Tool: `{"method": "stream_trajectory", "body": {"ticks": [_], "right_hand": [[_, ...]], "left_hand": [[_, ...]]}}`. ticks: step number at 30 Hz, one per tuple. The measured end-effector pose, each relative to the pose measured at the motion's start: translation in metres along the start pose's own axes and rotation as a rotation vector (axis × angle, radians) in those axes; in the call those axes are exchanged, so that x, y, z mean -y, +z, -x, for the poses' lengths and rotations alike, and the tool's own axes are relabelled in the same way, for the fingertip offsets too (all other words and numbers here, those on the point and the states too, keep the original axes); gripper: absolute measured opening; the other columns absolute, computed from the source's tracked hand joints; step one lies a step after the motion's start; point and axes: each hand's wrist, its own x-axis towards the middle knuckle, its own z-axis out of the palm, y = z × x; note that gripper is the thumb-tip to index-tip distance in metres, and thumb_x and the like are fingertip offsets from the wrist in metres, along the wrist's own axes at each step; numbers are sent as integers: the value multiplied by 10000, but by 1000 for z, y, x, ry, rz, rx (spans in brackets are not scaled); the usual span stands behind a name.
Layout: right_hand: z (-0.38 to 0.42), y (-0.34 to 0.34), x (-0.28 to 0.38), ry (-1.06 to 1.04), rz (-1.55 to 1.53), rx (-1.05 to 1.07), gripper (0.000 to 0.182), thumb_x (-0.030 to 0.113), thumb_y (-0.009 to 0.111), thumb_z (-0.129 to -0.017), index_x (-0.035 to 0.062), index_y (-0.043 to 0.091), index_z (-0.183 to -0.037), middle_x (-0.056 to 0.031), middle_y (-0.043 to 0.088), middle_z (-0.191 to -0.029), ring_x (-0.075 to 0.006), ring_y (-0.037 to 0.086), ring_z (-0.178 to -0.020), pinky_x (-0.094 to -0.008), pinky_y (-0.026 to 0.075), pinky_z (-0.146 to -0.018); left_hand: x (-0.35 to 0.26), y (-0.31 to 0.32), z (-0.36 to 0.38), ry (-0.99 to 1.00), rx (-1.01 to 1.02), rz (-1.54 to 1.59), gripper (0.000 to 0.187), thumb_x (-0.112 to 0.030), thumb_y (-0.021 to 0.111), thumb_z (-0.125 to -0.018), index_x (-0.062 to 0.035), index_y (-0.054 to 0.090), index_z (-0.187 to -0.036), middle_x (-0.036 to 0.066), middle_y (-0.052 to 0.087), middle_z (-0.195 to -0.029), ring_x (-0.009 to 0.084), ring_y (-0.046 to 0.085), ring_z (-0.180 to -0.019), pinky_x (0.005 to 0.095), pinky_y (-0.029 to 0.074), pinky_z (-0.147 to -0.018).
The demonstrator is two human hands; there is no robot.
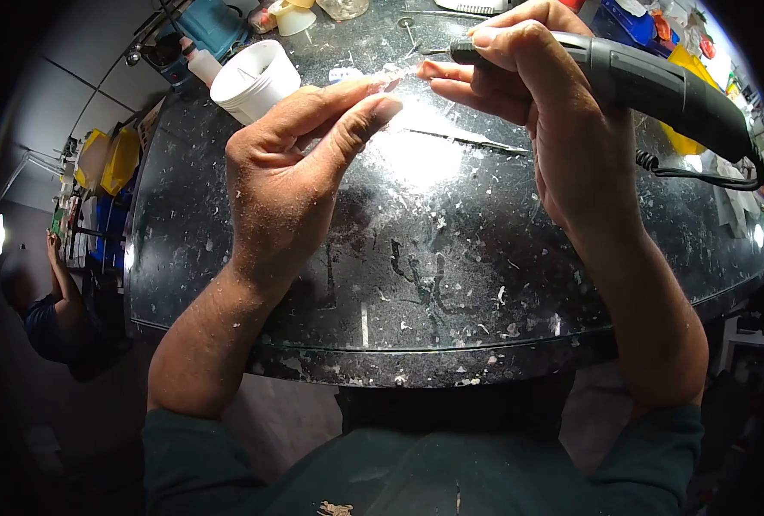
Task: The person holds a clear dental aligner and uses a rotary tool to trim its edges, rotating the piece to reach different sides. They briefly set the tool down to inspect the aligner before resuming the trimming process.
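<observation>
Thumb and fingertips of my left hand (300,159) pinch a small, pale pinkish translucent piece (387,82) above the table. To its right, my right hand (563,103) is wrapped round a black handheld rotary tool (657,83) with a cord. The tool's thin tip (434,52) points left, towards the pale piece, and looks apart from it. Fingers of my right hand reach close to the piece; whether they touch it I cannot tell. Below and between the hands, a slim metal instrument (468,138) lies on the tabletop under bright glare.
White stacked cups (255,79) stand behind my left hand, beside a small bottle (200,62) and a teal device (206,33). White debris speckles the black table (434,284). Blue and yellow containers crowd the right back. Another person (59,314) is at the far left.
</observation>
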Motion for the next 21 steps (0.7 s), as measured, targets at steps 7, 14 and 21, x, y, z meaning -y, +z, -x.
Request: {"method": "stream_trajectory", "body": {"ticks": [7,14,21], "right_hand": [[2,-2,-3,8,14,7,164,124,600,-960,-8,573,-1053,-91,655,-933,-162,647,-877,-286,558,-794],[5,-9,-3,5,29,24,157,121,599,-960,-6,571,-1048,-82,651,-925,-146,636,-862,-279,552,-782],[3,-11,-6,3,46,35,149,119,597,-961,-4,570,-1042,-74,646,-917,-130,625,-847,-271,545,-769]], "left_hand": [[-3,0,2,-5,8,-3,239,-161,753,-895,-19,738,-1087,95,745,-977,114,697,-883,230,550,-782],[-4,0,2,0,10,-51,230,-158,751,-897,-18,741,-1079,89,745,-977,110,694,-885,232,546,-787],[-3,0,2,-7,5,-20,227,-147,749,-898,-5,736,-1075,87,741,-963,108,691,-864,236,547,-782]]}}
